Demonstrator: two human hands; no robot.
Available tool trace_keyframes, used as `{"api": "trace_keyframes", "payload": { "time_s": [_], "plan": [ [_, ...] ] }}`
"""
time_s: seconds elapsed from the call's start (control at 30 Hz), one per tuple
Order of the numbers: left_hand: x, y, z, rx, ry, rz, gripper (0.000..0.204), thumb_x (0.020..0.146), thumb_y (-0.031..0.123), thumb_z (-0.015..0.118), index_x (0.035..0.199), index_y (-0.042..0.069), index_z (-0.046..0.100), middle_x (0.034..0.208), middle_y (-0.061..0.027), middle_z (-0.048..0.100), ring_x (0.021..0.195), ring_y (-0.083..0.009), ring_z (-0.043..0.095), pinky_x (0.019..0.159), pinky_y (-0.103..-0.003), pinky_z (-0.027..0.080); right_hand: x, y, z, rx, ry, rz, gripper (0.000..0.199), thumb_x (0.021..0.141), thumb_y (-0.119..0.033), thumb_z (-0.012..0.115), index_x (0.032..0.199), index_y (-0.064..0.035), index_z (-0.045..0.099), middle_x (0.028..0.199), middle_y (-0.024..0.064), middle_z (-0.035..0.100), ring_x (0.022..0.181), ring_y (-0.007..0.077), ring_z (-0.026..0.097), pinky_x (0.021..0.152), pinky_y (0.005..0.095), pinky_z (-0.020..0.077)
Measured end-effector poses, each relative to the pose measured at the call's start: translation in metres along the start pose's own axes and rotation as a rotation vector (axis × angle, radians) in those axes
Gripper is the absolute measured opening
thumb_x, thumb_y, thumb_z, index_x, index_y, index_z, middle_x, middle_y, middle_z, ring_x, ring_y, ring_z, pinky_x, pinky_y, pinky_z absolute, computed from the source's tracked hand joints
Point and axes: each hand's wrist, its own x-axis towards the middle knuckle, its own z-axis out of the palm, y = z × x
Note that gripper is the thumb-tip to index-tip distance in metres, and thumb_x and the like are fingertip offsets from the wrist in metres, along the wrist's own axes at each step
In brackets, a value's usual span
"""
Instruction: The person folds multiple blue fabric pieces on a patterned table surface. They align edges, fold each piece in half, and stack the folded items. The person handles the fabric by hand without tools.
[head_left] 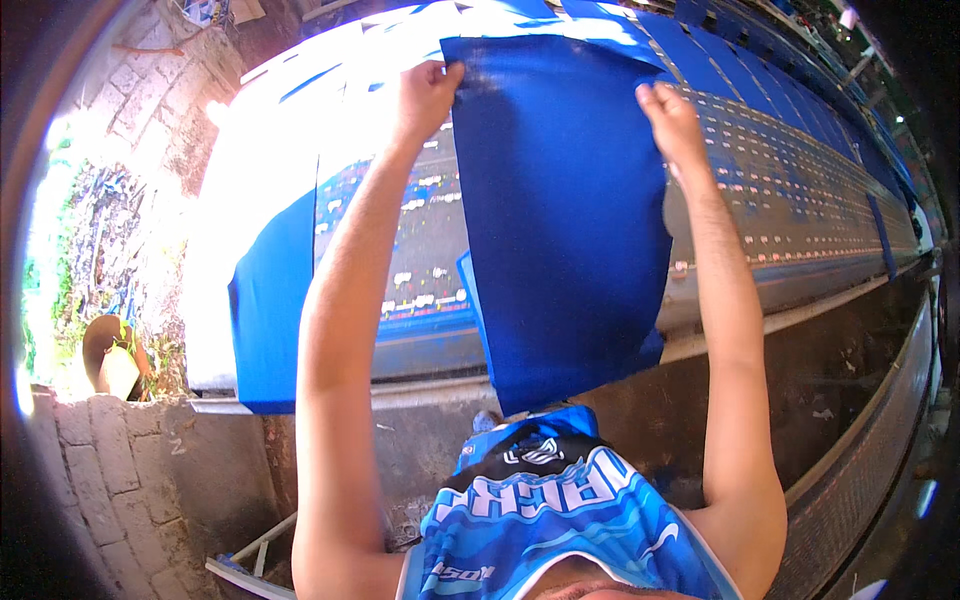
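Note:
A deep blue fabric panel (565,220) hangs down in front of me over the near side of a long table (780,210). My left hand (428,98) is closed on its upper left corner, the fingers pinched at the edge. At the upper right corner my right hand (674,120) is closed too, thumb and fingertips together at the fabric's edge. The panel is spread between both hands, and its lower end reaches close to my shirt. Part of a lighter blue piece (470,290) shows behind its left edge.
Another blue panel (276,300) lies over the table's near edge at left. Several blue pieces (745,75) line the far side. Rows of small pale marks cover the grey tabletop. Bright sunlight washes out its left end. A brick wall (115,450) stands at lower left.

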Motion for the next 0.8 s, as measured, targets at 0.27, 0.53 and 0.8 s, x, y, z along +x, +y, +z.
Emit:
{"api": "trace_keyframes", "payload": {
  "time_s": [0.27,0.53,0.8],
  "plan": [
    [-0.056,-0.185,0.125,0.374,-0.152,-0.42,0.035,0.093,0.036,0.081,0.108,0.004,0.08,0.096,-0.016,0.081,0.094,-0.0295,0.08,0.087,-0.041,0.061,-0.014,0.191,0.109,-0.355,-0.259,0.18,0.035,0.102,-0.032,0.069,0.086,-0.0024,0.061,0.08,0.0234,0.068,0.077,0.0446,0.068,0.068,0.054,0.0473],
    [-0.038,-0.199,0.122,0.37,-0.13,-0.364,0.05,0.092,0.039,0.084,0.127,0.004,0.077,0.119,-0.0181,0.077,0.112,-0.0332,0.075,0.099,-0.043,0.058,-0.001,0.188,0.115,-0.379,-0.295,0.227,0.024,0.099,-0.026,0.07,0.093,-0.0035,0.069,0.083,0.0232,0.072,0.085,0.0477,0.071,0.072,0.0558,0.0513],
    [-0.023,-0.185,0.134,0.565,-0.389,-0.32,0.055,0.091,0.048,0.083,0.127,0.007,0.076,0.133,-0.019,0.064,0.128,-0.0372,0.063,0.111,-0.047,0.051,0.002,0.191,0.099,-0.542,-0.302,0.232,0.024,0.098,-0.023,0.072,0.114,-0.0053,0.074,0.098,0.0208,0.077,0.098,0.0458,0.073,0.087,0.0559,0.0574]
  ]
}}
